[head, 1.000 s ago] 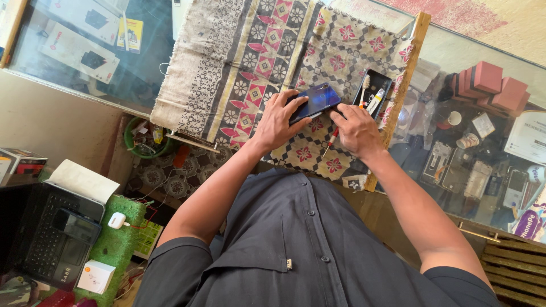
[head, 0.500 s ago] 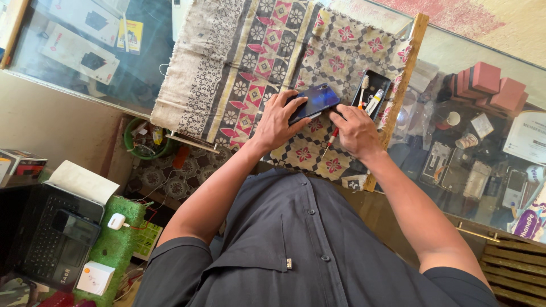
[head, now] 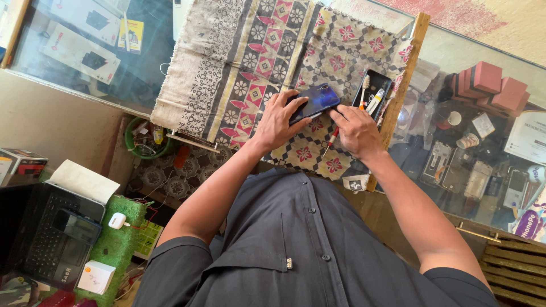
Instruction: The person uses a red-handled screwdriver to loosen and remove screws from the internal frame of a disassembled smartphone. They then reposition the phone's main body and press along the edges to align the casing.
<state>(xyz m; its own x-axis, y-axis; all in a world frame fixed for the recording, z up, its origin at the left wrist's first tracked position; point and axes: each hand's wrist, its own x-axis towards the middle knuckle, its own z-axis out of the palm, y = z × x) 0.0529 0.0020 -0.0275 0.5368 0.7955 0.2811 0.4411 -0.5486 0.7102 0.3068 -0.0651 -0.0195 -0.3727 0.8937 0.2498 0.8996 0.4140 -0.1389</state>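
A: Where's the blue smartphone (head: 314, 100)?
B: Back up on patterned cloth (head: 250, 51) over glass counter (head: 68, 68); left hand (head: 277, 121) grips it, prob. steadying; right hand (head: 355, 129) closed on red-handled screwdriver (head: 331, 138) at its edge.

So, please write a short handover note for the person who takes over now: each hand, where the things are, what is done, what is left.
Left hand: holds the blue phone flat on the patterned cloth, back side up.
Right hand: grips a red-handled tool, fingertips at the phone's edge.
Black tray with a toothbrush and small tools lies just beyond the phone.
Done: phone is laid out and steadied.
Left: the back looks closed; no parts removed yet.
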